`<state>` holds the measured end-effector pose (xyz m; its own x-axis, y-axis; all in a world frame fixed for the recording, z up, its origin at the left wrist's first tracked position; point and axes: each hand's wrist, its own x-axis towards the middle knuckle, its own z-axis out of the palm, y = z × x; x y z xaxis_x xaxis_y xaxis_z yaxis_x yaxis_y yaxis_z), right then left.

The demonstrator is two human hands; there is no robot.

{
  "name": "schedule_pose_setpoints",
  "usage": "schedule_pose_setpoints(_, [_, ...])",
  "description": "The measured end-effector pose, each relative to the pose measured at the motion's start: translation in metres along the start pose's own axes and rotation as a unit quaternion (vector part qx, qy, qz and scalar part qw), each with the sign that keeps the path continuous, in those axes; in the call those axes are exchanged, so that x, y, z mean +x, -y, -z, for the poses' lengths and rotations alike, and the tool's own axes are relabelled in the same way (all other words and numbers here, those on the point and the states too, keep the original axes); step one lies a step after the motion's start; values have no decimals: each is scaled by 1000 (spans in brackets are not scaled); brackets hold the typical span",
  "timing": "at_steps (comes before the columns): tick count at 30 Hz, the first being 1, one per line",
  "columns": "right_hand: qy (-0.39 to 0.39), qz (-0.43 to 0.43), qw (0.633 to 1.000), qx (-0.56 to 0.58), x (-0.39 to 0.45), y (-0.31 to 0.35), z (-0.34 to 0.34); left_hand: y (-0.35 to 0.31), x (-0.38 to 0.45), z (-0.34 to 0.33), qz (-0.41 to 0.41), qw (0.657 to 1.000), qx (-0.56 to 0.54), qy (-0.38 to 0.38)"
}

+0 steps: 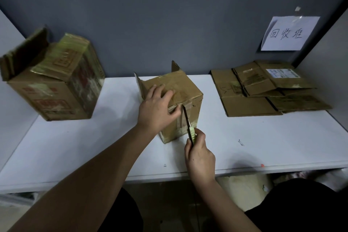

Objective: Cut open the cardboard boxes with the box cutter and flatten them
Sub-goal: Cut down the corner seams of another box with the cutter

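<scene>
A small brown cardboard box [188, 90] stands in the middle of the white table [263, 141], its far flaps raised. My left hand [157, 107] rests on the box's top with fingers spread and the thumb at the near top edge. My right hand [198, 156] grips a box cutter [190, 128] with a pale green handle. Its blade points up along the taped seam on the box's near face, the tip just under the top edge.
A larger taped box [56, 84] with torn open flaps stands at the far left. Flattened cardboard sheets [267, 90] lie stacked at the far right under a paper sign [288, 34] on the grey wall. A partition closes off each side of the table.
</scene>
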<state>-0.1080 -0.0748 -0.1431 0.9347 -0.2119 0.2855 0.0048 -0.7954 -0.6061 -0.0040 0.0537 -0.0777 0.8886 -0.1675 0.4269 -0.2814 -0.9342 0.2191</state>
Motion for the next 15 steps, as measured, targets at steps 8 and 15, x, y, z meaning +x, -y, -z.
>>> schedule_pose_setpoints(8, [-26, 18, 999, -26, 2, 2, -1, -2, 1, 1, -17, 1000, 15, -14])
schedule_pose_setpoints(15, [39, -13, 998, -49, 4, 2, -3, -1, 3, 2, -35, 998, 54, 1])
